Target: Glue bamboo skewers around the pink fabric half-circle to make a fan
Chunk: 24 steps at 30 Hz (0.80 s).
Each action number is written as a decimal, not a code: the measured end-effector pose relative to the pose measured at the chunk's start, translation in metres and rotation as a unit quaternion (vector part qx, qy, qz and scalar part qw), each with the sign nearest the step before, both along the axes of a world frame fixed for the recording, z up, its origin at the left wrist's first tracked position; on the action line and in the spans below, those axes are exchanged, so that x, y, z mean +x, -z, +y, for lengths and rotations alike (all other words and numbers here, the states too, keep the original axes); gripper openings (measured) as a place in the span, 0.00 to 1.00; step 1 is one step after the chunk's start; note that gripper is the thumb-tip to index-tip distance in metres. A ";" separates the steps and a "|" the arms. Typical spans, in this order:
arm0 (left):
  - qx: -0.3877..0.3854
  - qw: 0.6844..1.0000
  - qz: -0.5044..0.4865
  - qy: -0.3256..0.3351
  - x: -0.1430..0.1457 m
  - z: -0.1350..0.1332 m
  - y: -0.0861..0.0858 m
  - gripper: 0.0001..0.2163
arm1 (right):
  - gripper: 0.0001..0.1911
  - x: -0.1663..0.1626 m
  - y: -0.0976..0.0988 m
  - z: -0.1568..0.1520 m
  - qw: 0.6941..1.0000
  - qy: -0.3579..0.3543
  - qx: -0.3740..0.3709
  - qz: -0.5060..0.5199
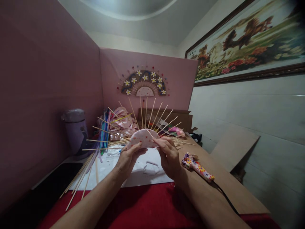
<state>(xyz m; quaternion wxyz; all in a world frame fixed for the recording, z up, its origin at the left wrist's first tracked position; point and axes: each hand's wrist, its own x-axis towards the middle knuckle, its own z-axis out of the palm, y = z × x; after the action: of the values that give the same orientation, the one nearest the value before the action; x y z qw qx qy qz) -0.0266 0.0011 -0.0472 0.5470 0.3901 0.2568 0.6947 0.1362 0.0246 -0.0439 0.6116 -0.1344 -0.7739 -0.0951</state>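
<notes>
A half-round, spotted pale pink piece (139, 139) stands upright over the table, with several thin wooden sticks (119, 116) fanning out from its curved edge. My left hand (127, 159) grips its lower left, thumb on the front face and fingers behind. At its right side, my right hand (168, 152) is closed, fingertips pinched near the face. A thin pale stick (149, 133) slants up and left from those fingertips across the piece. The far side of the piece is hidden from me.
A flowered glue gun (197, 167) with a black cord lies right on brown board (228, 187). Loose sticks (79, 178) and colourful pipe cleaners (104, 130) lie left, near a lilac container (75, 132). White paper (133, 179) covers red cloth (147, 206). A flowered fan (144, 81) hangs behind.
</notes>
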 end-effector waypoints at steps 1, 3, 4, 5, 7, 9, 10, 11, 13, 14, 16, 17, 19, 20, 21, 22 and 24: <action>0.004 1.000 0.006 0.002 0.000 0.000 0.001 0.10 | 0.21 0.000 0.000 -0.001 1.000 -0.002 -0.002 -0.011; 0.004 1.000 0.015 0.007 0.001 -0.001 0.001 0.10 | 0.21 -0.001 0.000 -0.003 1.000 -0.005 -0.006 -0.028; 0.003 1.000 0.019 0.008 0.001 -0.001 0.002 0.10 | 0.22 0.000 0.001 -0.003 0.999 -0.006 -0.009 -0.034; 0.001 1.000 0.020 0.007 0.001 -0.001 0.002 0.10 | 0.22 0.000 0.001 -0.003 0.999 -0.006 -0.011 -0.038; 0.000 1.000 0.020 0.004 0.001 0.000 0.002 0.10 | 0.22 0.000 0.001 -0.003 0.999 -0.005 -0.011 -0.042; 0.004 1.000 0.020 0.003 0.001 0.000 0.002 0.10 | 0.21 0.000 0.002 -0.003 0.999 -0.002 -0.006 -0.035; 0.007 1.000 0.023 0.003 0.000 0.000 0.003 0.10 | 0.22 0.000 0.002 -0.002 1.000 -0.001 -0.004 -0.030; 0.010 1.000 0.025 0.004 0.000 0.000 0.003 0.10 | 0.22 0.000 0.002 -0.002 1.000 0.000 -0.003 -0.027; 0.017 0.999 0.028 0.007 0.000 0.000 0.003 0.11 | 0.22 0.000 0.002 -0.002 1.000 0.000 -0.003 -0.028; 0.020 0.999 0.029 0.008 0.000 0.000 0.004 0.11 | 0.22 0.000 0.002 -0.002 1.000 -0.003 -0.002 -0.030; 0.025 0.999 0.030 0.009 -0.001 -0.001 0.005 0.11 | 0.21 0.000 0.001 -0.004 1.000 -0.010 0.008 -0.023; 0.026 0.999 0.031 0.008 -0.001 0.000 0.006 0.11 | 0.20 0.000 0.000 -0.004 1.000 -0.011 0.013 -0.012; 0.026 0.999 0.035 0.002 0.000 0.000 0.007 0.10 | 0.20 0.000 -0.001 -0.006 1.000 -0.010 0.016 0.006; 0.026 0.999 0.037 -0.001 0.000 0.001 0.007 0.11 | 0.20 0.001 -0.002 -0.006 1.000 -0.011 0.014 0.009; 0.027 0.999 0.039 -0.005 0.000 0.002 0.007 0.11 | 0.20 0.001 -0.002 -0.007 1.000 -0.013 0.012 0.009; 0.030 0.999 0.041 -0.008 0.000 0.002 0.008 0.11 | 0.19 0.001 -0.002 -0.007 1.000 -0.015 0.013 0.008; 0.037 0.998 0.048 -0.009 0.000 0.003 0.008 0.11 | 0.19 0.002 -0.002 -0.007 1.000 -0.016 0.017 0.014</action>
<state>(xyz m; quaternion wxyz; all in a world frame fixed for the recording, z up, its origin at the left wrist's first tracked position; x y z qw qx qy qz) -0.0269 0.0045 -0.0555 0.5133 0.4407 0.2606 0.6888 0.1382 0.0175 -0.0422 0.6258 -0.1123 -0.7657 -0.0967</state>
